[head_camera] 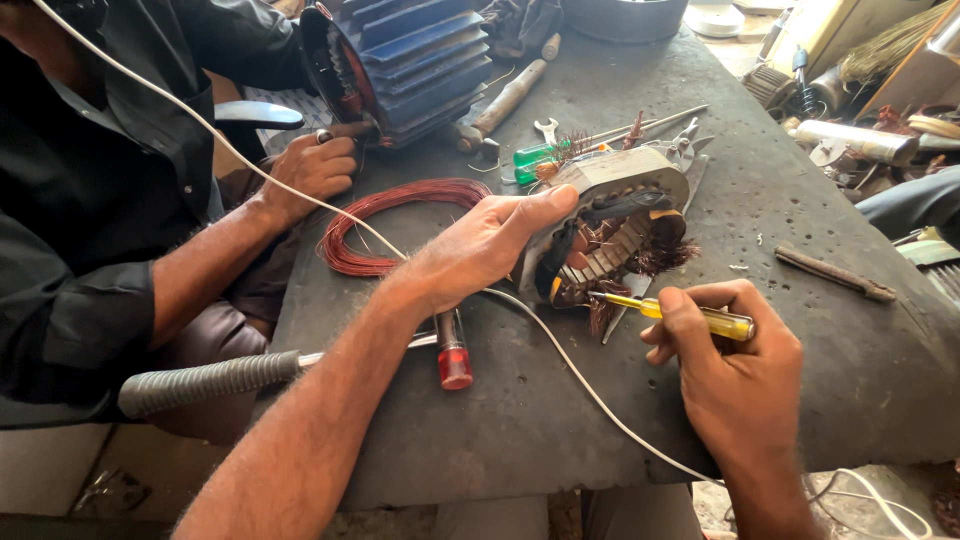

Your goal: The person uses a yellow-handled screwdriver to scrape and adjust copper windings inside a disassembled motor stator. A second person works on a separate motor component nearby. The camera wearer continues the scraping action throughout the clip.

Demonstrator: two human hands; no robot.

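Observation:
My left hand (480,245) grips the rim of a small grey motor stator (610,225) and tilts it up on the dark workbench (800,210). Copper windings and frayed wire ends show inside the stator. My right hand (735,375) is shut on a yellow-handled screwdriver (700,318), whose tip pokes into the stator's lower edge. A thin white cable (560,355) runs across the bench under my left wrist.
A coil of red-brown wire (385,215) lies left of the stator. Another person's hand (315,170) rests by a blue finned motor housing (405,60). A hammer (500,100), a green-handled screwdriver (535,158), a red-capped tool (453,355) and a rusty bar (835,272) lie around.

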